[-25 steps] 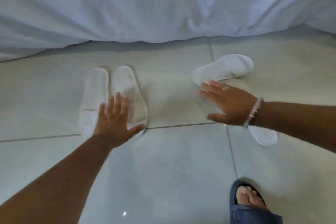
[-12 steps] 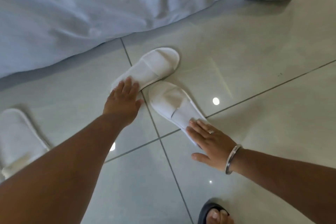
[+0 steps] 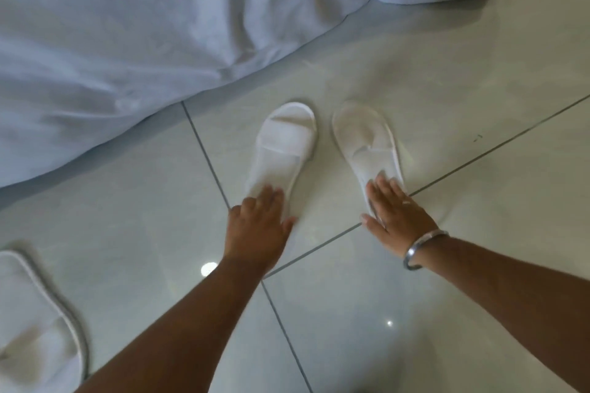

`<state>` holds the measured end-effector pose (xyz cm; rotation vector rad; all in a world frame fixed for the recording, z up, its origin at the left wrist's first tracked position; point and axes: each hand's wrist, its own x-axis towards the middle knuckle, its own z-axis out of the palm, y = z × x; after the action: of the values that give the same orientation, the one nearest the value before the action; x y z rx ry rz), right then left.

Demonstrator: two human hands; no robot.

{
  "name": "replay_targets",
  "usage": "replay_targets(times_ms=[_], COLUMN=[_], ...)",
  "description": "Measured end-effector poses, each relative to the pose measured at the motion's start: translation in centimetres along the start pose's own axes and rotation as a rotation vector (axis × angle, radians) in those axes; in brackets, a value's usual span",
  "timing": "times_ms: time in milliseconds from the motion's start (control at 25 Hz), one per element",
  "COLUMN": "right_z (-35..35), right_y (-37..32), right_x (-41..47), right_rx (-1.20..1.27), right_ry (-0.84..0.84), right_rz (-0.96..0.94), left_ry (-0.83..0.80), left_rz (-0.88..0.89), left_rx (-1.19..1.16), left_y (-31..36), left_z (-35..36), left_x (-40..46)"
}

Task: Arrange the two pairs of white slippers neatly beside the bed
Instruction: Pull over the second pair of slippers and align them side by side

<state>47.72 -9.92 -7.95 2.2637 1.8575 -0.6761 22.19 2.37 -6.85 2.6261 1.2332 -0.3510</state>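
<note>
Two white slippers lie side by side on the tiled floor, toes toward the bed. My left hand (image 3: 258, 226) presses on the heel of the left slipper (image 3: 284, 143), thumb along its right edge. My right hand (image 3: 394, 217), with a ring and a metal bangle, lies flat on the heel of the right slipper (image 3: 367, 140). A gap of about a hand's width separates the two slippers. Part of another white slipper (image 3: 35, 329) shows at the lower left edge; its partner is out of view.
The bed's white sheet (image 3: 143, 41) hangs to the floor across the top and left. Glossy pale floor tiles (image 3: 479, 201) with dark grout lines stretch to the right and toward me.
Both slippers have been turned from a splayed angle to nearly parallel, toes toward the bed. My hands stayed on their heels and the view shifted slightly right.
</note>
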Motion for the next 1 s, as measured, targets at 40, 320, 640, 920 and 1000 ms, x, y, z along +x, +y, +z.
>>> replay_targets(times_ms=[40,320,640,920,1000], right_z=[-0.3,-0.6,-2.2,0.8,0.4], right_y=[1.2,2.7,0.6,-7.3,-8.0], right_x=[0.4,0.1,-0.6,-3.8,-3.1], right_rx=[0.042,0.366,0.047,0.049,-0.012], right_ry=[0.001,-0.037,0.133,0.032,0.036], right_rz=[0.042,0.018,-0.132,-0.090,-0.108], left_ry=[-0.015,-0.113,0.063,-0.123,-0.207], left_rz=[0.091,0.212,0.227,0.714,0.641], left_rx=[0.000,-0.363,-0.384,0.319,0.428], left_y=[2.0,9.0,4.4,12.1,10.7], left_z=[0.3,0.9,-4.3,-10.5,-10.4], left_x=[-0.3,2.0,7.1,19.4,20.3])
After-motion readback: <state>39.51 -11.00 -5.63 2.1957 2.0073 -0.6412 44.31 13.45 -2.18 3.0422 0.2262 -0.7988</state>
